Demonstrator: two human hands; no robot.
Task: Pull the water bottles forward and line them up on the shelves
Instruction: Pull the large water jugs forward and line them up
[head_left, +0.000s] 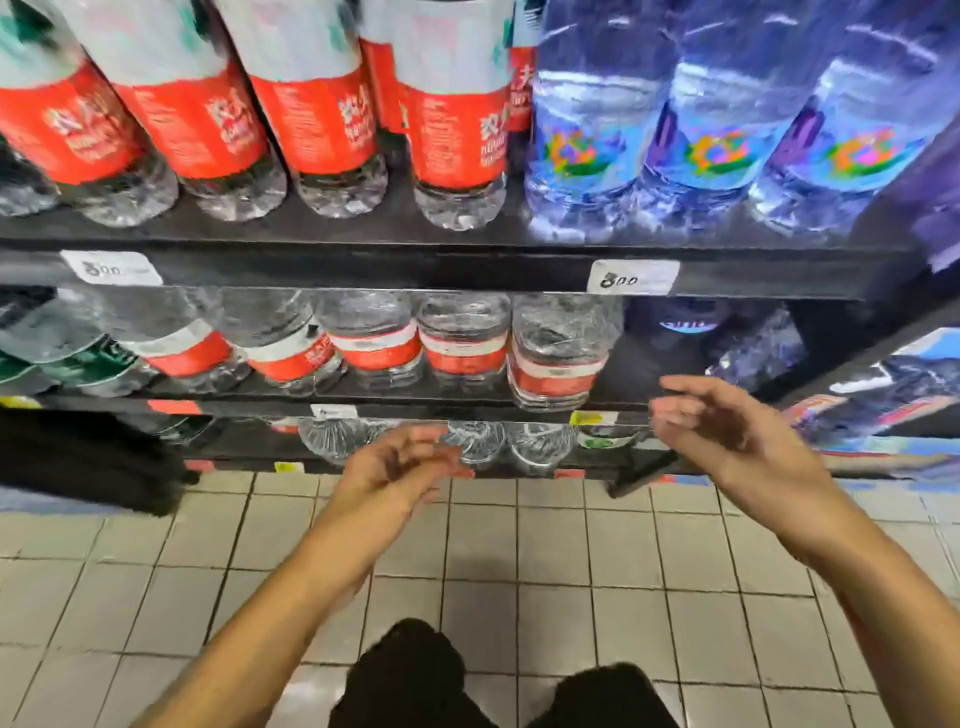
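Red-labelled water bottles (457, 130) stand in a row at the front of the top shelf (363, 265), with blue-tinted bottles (706, 156) to their right. On the middle shelf (311, 402) a row of smaller red-banded bottles runs left to right; the rightmost one (558, 353) stands furthest forward. Clear bottles (475, 439) sit on the lowest shelf. My left hand (400, 467) hovers in front of the lowest shelf, fingers loosely curled, holding nothing. My right hand (727, 426) hangs in front of the middle shelf's right end, fingers relaxed and empty.
Green-labelled bottles (62, 358) sit at the middle shelf's left end. A dark gap with blue-capped bottles (691, 322) lies behind my right hand. A black object (88, 462) stands at the left. White floor tiles (519, 571) and my dark-trousered knees (410, 675) are below.
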